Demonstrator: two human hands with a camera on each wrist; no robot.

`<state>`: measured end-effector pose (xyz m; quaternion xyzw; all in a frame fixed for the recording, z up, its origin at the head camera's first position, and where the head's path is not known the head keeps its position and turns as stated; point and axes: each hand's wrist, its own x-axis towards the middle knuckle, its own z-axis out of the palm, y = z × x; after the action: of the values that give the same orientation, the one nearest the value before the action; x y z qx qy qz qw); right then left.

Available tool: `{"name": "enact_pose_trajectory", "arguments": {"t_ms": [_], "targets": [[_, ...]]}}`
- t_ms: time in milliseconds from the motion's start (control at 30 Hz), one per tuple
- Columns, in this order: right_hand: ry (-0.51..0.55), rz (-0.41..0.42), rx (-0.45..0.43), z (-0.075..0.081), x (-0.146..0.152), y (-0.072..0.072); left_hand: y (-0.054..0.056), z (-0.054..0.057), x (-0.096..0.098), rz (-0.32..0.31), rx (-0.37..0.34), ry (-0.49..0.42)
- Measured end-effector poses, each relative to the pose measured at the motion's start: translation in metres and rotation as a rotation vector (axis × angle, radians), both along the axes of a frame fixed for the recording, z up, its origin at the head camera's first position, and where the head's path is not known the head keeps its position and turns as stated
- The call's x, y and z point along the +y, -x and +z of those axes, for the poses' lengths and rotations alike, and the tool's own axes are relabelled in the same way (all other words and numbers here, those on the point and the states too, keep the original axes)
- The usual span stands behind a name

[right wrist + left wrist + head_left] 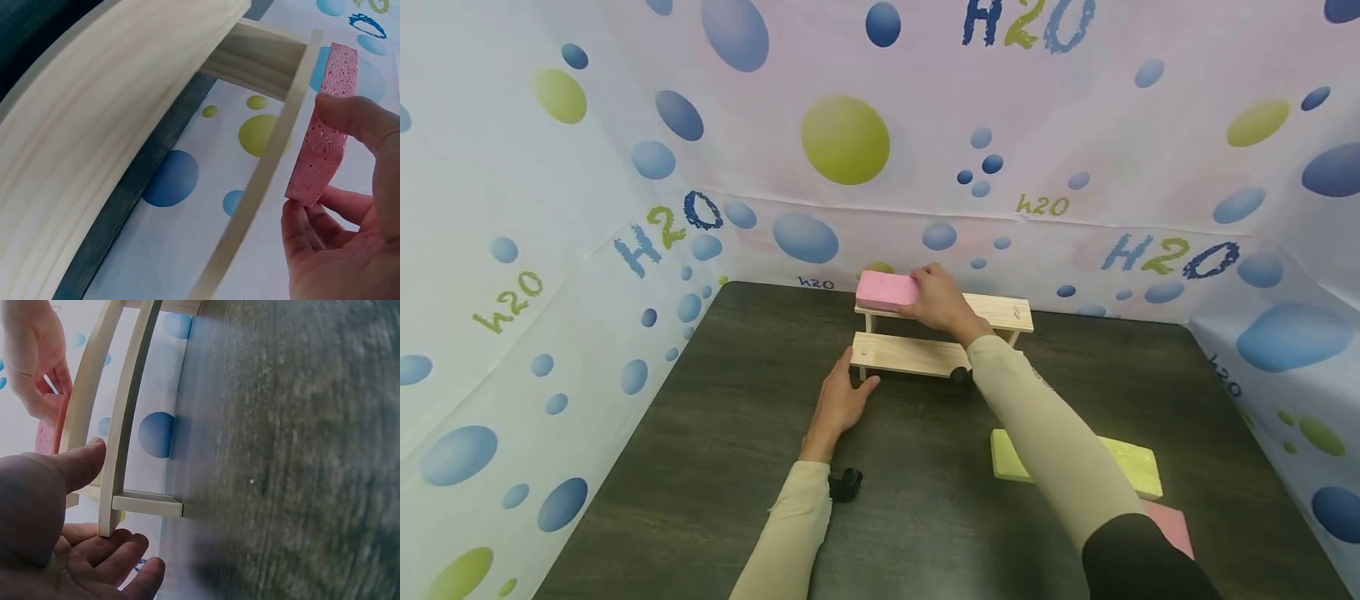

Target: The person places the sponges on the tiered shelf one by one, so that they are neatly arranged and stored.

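A two-step wooden shelf stands by the back wall. On or just over the left part of its upper step is a pink sponge, whose right end my right hand grips. The right wrist view shows the thumb on one face of the sponge and the fingers at its lower end. My left hand is at the left end of the lower step, fingers loosely spread. In the left wrist view its fingers lie by the end of the lower board, with the thumb near the board's edge.
A yellow sponge-like block lies on the dark table at the right, partly hidden under my right forearm. Just nearer is a pink piece, also partly covered. Dotted white sheeting surrounds the table at the back and sides.
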<state>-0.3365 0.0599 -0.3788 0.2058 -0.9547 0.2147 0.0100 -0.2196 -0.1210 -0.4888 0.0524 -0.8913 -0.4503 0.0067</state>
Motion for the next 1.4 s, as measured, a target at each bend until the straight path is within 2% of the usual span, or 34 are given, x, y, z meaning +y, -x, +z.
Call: {"name": "enact_pose_trajectory", "arguments": {"t_ms": [167,300,467,633,900,1100,1267,1400], "targets": [[-0.018,-0.005,-0.038,-0.004,0.004,-0.001,0.0,0.0,0.004,-0.005,-0.006,0.0],[-0.006,-0.005,-0.025,-0.008,0.009,-0.001,-0.001,-0.001,0.006,-0.007,-0.008,0.007],[0.078,-0.043,-0.007,-0.011,0.021,-0.014,-0.001,-0.002,0.007,-0.012,-0.008,0.011],[0.162,-0.079,0.021,-0.012,0.043,-0.042,-0.001,0.0,0.006,-0.009,-0.002,0.002],[0.192,-0.06,0.015,-0.016,0.087,-0.101,0.0,0.0,0.0,-0.008,0.008,-0.008],[0.116,-0.015,0.013,-0.031,0.12,-0.14,0.0,-0.002,-0.002,-0.014,0.014,0.003],[0.054,-0.052,-0.064,-0.048,0.149,-0.168,0.0,-0.002,-0.001,-0.019,0.014,0.001],[-0.007,-0.081,-0.11,-0.062,0.173,-0.183,0.0,-0.003,0.0,-0.015,0.005,-0.007]]}}
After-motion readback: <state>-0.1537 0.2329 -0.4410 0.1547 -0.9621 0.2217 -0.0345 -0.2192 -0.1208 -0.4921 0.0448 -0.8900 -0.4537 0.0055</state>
